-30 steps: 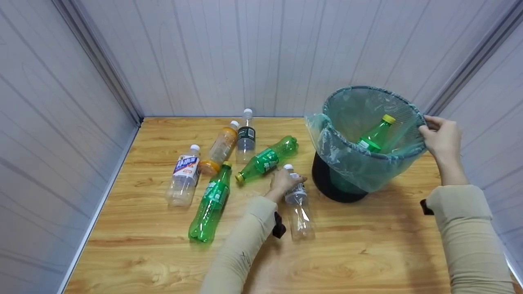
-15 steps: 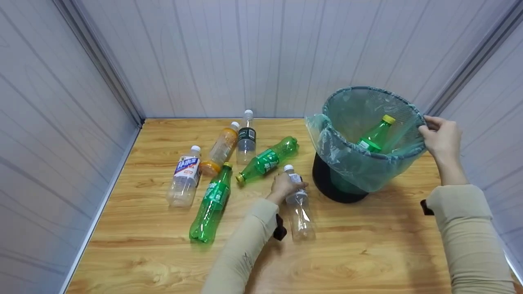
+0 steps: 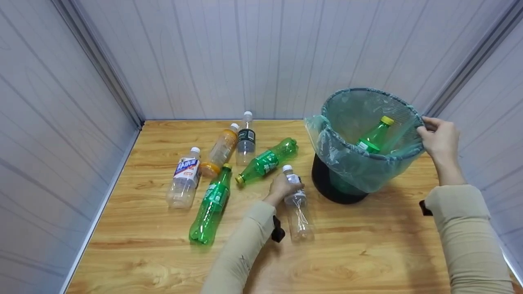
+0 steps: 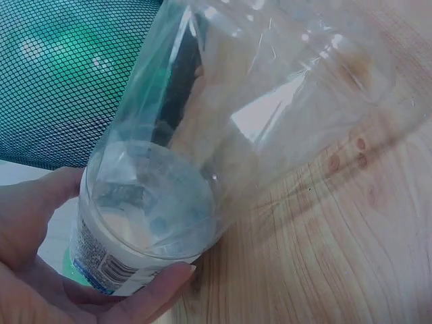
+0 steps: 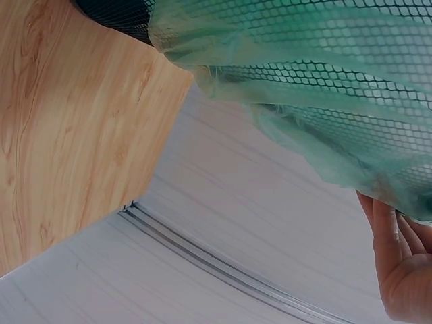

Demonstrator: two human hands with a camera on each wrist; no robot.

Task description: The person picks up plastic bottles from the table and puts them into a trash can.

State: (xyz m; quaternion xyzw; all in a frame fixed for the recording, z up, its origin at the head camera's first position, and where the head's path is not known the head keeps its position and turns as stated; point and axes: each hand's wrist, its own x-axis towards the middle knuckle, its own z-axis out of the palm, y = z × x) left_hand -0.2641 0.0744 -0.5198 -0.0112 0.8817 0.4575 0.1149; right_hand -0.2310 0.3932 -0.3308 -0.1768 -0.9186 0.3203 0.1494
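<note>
Since the earlier frames my left hand (image 3: 281, 185) has closed more firmly round the neck end of the clear bottle (image 3: 297, 206), which has barely shifted on the counter (image 3: 367, 253). From the left wrist view I see my fingers (image 4: 145, 293) and thumb curled round the labelled part of the bottle, whose body lies on the wood with its base towards me. My right hand (image 3: 437, 139) grips the rim of the mesh bin (image 3: 367, 163), fingers pinching its green liner at the right side; the bin leans tilted towards the bottles on its dark base. Inside it rests a green bottle with a yellow cap (image 3: 374, 136). Left of my hand lie two green bottles (image 3: 267, 161), an orange-capped one (image 3: 220, 151), a dark-labelled clear one (image 3: 246, 139) and a white-labelled one (image 3: 184, 177).
</note>
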